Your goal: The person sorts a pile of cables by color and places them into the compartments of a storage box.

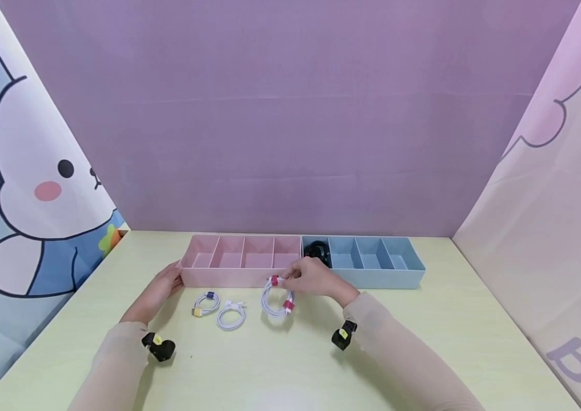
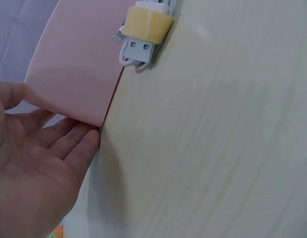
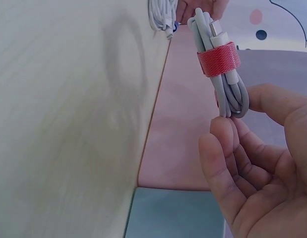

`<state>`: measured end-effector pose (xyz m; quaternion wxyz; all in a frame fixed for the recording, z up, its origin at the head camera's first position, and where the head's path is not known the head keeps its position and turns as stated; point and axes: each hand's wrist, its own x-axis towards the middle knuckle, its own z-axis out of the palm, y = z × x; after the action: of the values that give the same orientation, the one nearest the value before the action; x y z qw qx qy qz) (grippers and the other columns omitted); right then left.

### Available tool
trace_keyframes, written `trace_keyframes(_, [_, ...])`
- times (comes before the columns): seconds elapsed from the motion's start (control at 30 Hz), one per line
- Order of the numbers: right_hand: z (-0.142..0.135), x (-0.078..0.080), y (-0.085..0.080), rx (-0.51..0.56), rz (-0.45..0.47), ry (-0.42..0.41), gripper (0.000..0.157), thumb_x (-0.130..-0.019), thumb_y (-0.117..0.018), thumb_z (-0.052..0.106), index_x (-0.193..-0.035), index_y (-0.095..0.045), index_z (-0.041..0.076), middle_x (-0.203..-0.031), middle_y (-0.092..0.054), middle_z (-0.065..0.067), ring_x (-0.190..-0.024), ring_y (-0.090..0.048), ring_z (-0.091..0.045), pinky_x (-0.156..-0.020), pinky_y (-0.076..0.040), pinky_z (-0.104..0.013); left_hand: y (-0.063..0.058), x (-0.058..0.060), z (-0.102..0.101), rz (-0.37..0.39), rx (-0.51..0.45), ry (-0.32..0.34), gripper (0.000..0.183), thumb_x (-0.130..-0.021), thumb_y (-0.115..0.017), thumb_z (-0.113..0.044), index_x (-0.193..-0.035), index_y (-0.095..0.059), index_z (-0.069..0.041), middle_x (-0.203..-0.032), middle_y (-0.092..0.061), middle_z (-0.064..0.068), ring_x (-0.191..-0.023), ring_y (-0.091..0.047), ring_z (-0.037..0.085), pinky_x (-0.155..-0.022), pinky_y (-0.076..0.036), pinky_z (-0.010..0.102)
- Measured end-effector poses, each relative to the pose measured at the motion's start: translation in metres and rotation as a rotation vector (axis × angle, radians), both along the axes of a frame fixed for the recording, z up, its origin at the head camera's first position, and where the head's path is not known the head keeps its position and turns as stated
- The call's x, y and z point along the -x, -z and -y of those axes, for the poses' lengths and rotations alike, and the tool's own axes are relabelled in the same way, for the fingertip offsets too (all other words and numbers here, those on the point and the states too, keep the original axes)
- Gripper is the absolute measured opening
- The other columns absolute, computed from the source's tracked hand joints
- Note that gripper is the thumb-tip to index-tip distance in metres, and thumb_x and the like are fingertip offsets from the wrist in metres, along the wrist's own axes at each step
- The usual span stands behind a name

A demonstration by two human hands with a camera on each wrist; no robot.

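Observation:
My right hand (image 1: 313, 278) pinches a coiled white charging cable (image 3: 220, 60) between thumb and fingertips. Two red straps bind the coil, and it hangs in front of the pink organizer box (image 1: 233, 278), over its own shadow on the table. At the left end of that box, my left hand (image 2: 41, 158) rests extended fingers against the end wall, its thumb by the top edge. Between the hands lie two more coiled white cables: one (image 1: 207, 303) with a yellow and a dark blue strap, the other (image 1: 231, 315) with a white strap.
A blue organizer box (image 1: 383, 279) adjoins the pink one on the right, both divided into compartments. Its leftmost compartment contains a black coiled cable (image 1: 317, 251). Behind the table (image 1: 249, 371) hangs a purple backdrop (image 1: 290, 125), with printed cloths on both sides.

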<state>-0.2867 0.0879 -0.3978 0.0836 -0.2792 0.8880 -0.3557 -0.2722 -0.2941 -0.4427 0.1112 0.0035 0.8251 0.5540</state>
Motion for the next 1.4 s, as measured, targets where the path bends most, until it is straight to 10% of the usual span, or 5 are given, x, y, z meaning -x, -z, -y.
trace_keyframes(0.67, [-0.006, 0.009, -0.014, 0.067, 0.052, 0.02, 0.012, -0.093, -0.072, 0.024, -0.096, -0.076, 0.013, -0.083, -0.073, -0.004, -0.071, -0.069, -0.033, -0.06, -0.059, -0.034, 0.001, 0.001, 0.001, -0.005, -0.011, 0.004, 0.066, -0.111, -0.018, -0.041, -0.159, 0.0, 0.001, -0.164, -0.008, 0.026, -0.149, -0.017, 0.042, -0.121, -0.021, 0.051])
trace_keyframes(1.4, [-0.019, 0.027, -0.024, 0.099, 0.058, 0.085, 0.016, -0.094, -0.07, 0.022, -0.103, -0.075, 0.009, -0.079, -0.067, -0.006, -0.065, -0.059, -0.016, -0.064, -0.059, -0.039, -0.001, 0.0, 0.0, -0.005, 0.001, -0.001, 0.068, -0.11, -0.019, -0.043, -0.159, -0.001, 0.0, -0.164, -0.008, 0.025, -0.149, -0.017, 0.042, -0.121, -0.021, 0.051])
